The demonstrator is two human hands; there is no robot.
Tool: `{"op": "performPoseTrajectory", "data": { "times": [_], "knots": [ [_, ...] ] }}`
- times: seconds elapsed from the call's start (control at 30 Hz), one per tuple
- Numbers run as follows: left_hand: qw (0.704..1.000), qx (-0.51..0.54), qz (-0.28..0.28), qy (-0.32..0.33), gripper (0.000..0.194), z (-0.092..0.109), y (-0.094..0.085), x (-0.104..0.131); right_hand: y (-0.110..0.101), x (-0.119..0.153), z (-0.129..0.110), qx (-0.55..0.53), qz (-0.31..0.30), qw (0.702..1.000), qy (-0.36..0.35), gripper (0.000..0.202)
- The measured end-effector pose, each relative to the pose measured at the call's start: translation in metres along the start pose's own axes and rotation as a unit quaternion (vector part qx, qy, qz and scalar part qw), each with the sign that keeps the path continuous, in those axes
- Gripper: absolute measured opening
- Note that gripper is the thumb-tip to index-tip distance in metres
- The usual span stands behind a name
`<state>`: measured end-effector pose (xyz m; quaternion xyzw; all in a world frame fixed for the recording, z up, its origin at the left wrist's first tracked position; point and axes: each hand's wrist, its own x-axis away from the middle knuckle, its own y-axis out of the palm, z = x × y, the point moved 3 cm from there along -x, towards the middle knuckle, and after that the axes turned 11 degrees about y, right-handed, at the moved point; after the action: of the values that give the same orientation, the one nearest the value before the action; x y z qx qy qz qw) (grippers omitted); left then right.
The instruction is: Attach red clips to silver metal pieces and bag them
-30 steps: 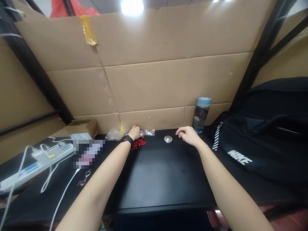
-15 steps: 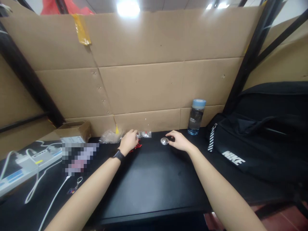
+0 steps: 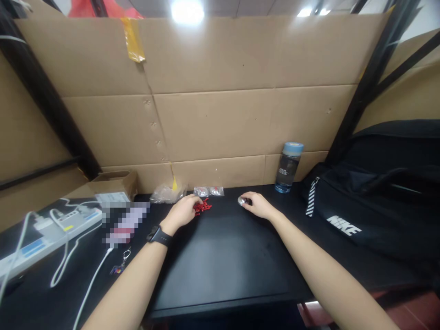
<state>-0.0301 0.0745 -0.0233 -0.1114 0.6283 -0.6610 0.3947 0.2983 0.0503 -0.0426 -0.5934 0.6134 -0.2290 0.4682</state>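
1. Several red pieces lay at the left hand, now drawn back from the packets, fingers bent, hold unclear.
2. The right hand, spread wider earlier, had closed its fingers around the silver disc on the table.

"What sort of place is this?"

"A makeshift workstation: cardboard panels line a dark metal frame around a black tabletop."

"Home or workplace?"

"More likely a workplace, with that bright ceiling light and power strip, though I can't tell whether workshop or office."
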Motion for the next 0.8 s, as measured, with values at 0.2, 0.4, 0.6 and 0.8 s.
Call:
{"op": "performPoseTrajectory", "data": {
  "times": [0.2,0.4,0.6,0.8],
  "knots": [
    [0.999,0.004,-0.035,-0.005,0.029,-0.0026,-0.0057,0.0034,-0.0022,0.0024,-0.0034,-0.009,0.003,1.0,0.002,0.028],
    [0.997,0.031,-0.076,0.009,0.02,-0.0085,-0.005,0.0052,-0.0035,0.0033,-0.0052,-0.034,0.003,0.999,-0.004,0.025],
    [0.994,0.047,-0.104,-0.001,0.019,-0.0064,-0.0024,0.0056,-0.0048,0.0033,-0.0064,-0.047,-0.002,0.999,-0.001,0.025],
    [0.994,0.053,-0.098,-0.016,0.016,-0.0028,0.0004,0.0069,-0.008,0.0069,-0.0101,-0.066,0.005,0.998,0.004,0.025]
  ]
}}
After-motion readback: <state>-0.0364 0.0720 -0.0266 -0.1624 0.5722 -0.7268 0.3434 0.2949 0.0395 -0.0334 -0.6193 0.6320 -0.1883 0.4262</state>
